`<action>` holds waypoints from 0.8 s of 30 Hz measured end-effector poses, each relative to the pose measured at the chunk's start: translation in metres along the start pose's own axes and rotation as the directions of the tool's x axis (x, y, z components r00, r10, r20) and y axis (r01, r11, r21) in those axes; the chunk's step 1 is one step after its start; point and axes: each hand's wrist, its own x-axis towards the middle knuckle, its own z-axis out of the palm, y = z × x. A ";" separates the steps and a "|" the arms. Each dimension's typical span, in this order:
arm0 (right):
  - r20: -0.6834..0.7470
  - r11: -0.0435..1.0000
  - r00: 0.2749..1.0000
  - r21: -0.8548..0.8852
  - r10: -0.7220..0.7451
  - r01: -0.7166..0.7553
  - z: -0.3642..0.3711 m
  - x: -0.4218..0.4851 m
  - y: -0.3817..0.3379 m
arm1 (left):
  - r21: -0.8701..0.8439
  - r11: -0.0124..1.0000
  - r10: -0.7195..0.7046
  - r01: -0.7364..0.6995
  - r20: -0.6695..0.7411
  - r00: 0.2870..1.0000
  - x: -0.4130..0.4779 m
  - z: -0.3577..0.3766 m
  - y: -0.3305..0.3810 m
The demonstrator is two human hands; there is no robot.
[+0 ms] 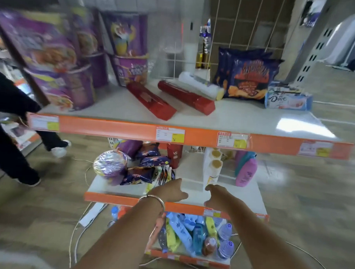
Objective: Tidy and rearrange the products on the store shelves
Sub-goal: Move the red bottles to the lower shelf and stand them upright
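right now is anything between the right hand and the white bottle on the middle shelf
Nothing visible. The right hand reaches straight at the white bottle, fingertips close to its base, with only bare middle shelf between. The pink bottle stands off to the right, clear of that path.

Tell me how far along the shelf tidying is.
Early. Looking done: purple noodle boxes stacked and blue chip bags upright on the top shelf. In hand: nothing; left hand and right hand reach empty over the middle shelf. To do: skewed red boxes, jumbled snack packs, heaped bottles below.
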 end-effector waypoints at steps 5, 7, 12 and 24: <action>0.064 0.995 0.996 -0.074 -0.055 0.059 -0.032 -0.051 -0.021 | 0.180 0.983 -0.050 0.049 0.001 0.999 -0.058 -0.022 -0.011; 0.059 0.992 0.995 -0.098 -0.075 0.080 -0.047 -0.069 -0.025 | 0.222 0.974 -0.034 0.037 -0.018 0.999 -0.079 -0.035 -0.010; -0.004 0.986 0.990 -0.098 -0.138 0.137 -0.094 -0.113 -0.035 | 0.179 0.981 0.108 -0.080 -0.151 0.983 -0.122 -0.079 0.008; -0.240 0.918 0.904 0.096 -0.355 0.386 -0.148 -0.137 -0.074 | 0.125 0.924 0.368 -0.361 -0.545 0.753 -0.151 -0.136 0.028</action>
